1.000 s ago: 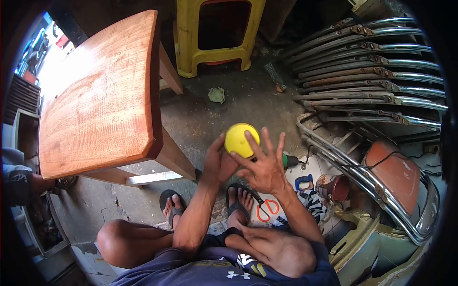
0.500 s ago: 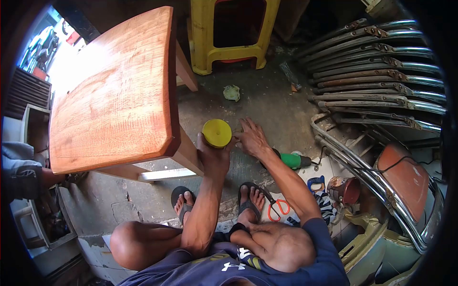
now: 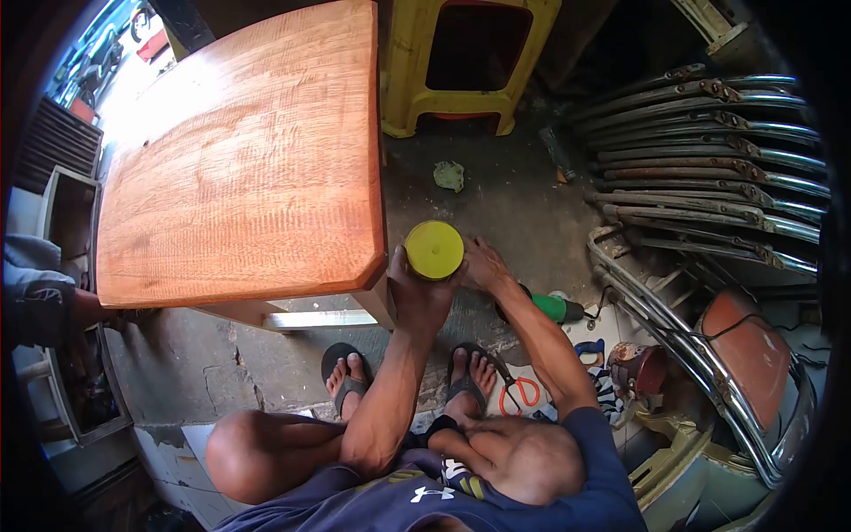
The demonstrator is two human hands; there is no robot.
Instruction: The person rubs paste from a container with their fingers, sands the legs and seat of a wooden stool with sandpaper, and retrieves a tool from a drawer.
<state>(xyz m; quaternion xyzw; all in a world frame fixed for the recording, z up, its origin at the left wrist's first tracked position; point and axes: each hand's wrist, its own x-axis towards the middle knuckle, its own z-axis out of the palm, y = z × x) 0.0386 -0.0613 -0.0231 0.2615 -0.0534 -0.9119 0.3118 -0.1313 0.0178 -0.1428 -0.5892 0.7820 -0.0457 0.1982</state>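
Observation:
A round container with a flat yellow lid (image 3: 434,250) is held upright in front of me; its sides are mostly hidden under the lid and my fingers. My left hand (image 3: 418,297) is wrapped round its left and near side. At the container's right side, my right hand (image 3: 484,266) has its fingers curled in against it, with the fingertips partly hidden. Just left of the container stands a wooden stool or small table (image 3: 239,168) with a glossy reddish-brown top and paler legs.
A yellow plastic stool (image 3: 403,80) stands beyond a crumpled cloth or wad (image 3: 449,176). To the right are a green power tool (image 3: 548,307), orange-handled scissors (image 3: 519,395), stacked metal frames (image 3: 709,168) and a reddish-brown can (image 3: 640,368). Another person's sleeve (image 3: 35,293) shows at left.
My right hand has drawn in against the container, its fingers less spread than before. The view has shifted, so the wooden top and container appear farther right.

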